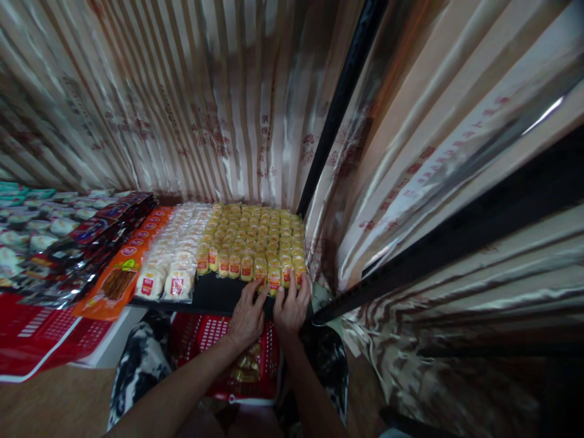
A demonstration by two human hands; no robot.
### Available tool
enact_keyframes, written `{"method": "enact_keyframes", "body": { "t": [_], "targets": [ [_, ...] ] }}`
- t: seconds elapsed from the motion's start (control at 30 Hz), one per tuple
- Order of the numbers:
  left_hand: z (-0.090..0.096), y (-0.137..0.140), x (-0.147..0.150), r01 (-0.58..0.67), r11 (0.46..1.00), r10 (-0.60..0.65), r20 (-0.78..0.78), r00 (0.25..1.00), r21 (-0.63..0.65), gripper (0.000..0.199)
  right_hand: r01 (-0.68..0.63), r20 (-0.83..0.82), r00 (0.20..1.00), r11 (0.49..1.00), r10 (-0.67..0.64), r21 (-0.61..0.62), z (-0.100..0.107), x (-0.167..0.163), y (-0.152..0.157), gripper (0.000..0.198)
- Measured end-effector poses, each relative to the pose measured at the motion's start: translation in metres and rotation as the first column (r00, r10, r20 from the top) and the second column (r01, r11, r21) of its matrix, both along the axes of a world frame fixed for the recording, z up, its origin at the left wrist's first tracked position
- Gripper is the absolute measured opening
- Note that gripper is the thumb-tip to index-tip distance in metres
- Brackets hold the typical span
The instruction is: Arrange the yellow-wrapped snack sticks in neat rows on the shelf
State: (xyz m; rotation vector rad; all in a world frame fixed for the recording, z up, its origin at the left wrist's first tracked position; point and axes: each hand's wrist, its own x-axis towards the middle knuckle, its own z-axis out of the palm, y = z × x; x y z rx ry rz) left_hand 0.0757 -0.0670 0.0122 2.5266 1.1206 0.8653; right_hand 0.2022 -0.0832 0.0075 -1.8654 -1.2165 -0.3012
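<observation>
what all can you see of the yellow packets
The yellow packets are small, rounded, seemingly in clear plastic, with red labels on the front ones. They sit in close rows on the black shelf, beside white packets; the front edge is uneven. The left hand and right hand touch front packets toward the right.

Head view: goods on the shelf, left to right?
Dark packs → orange pack → white packs → yellow packs, with both hands at their front row: left hand, then right hand.
</observation>
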Motion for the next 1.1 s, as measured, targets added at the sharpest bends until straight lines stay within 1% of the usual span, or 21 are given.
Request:
{"method": "enact_keyframes", "body": {
  "t": [0.17,0.27,0.33,0.47,0.57,0.73,0.93,1.1],
  "targets": [
    [0.001,0.006,0.0,0.046,0.995,-0.04,-0.061,0.997,0.086,0.066,-0.01,0.05,0.999,0.999,0.008,0.034,0.003,0.0,-0.001,0.038],
    [0.002,0.01,-0.001,0.044,0.994,-0.033,-0.111,0.993,0.097,0.062,-0.003,0.039,0.999,0.999,0.001,0.043,0.004,-0.002,-0.001,0.034],
    [0.003,0.012,-0.001,0.046,0.994,-0.03,-0.164,0.986,0.095,0.061,0.001,0.034,0.999,0.999,-0.002,0.035,0.004,-0.003,-0.002,0.034],
    [0.007,0.018,-0.003,0.117,0.985,-0.078,-0.28,0.957,0.123,0.058,0.007,0.054,0.999,1.0,-0.006,-0.007,0.003,-0.004,-0.001,0.036],
    [0.01,0.021,-0.003,0.146,0.978,-0.09,-0.329,0.94,0.148,0.057,0.014,0.073,0.997,1.0,-0.012,-0.024,0.002,-0.003,-0.001,0.037],
    [0.012,0.022,-0.003,0.149,0.979,-0.094,-0.331,0.939,0.143,0.058,0.005,0.097,0.995,1.0,-0.003,-0.012,0.0,-0.002,-0.001,0.037],
    [0.008,0.02,-0.001,0.12,0.986,-0.072,-0.364,0.928,0.112,0.059,-0.004,0.129,0.992,1.0,0.005,-0.008,-0.002,-0.003,-0.001,0.036],
    [0.004,0.02,-0.002,0.133,0.98,-0.076,-0.34,0.937,0.147,0.058,0.009,0.127,0.992,1.0,-0.009,-0.001,-0.003,-0.003,0.0,0.038]
  ]
}}
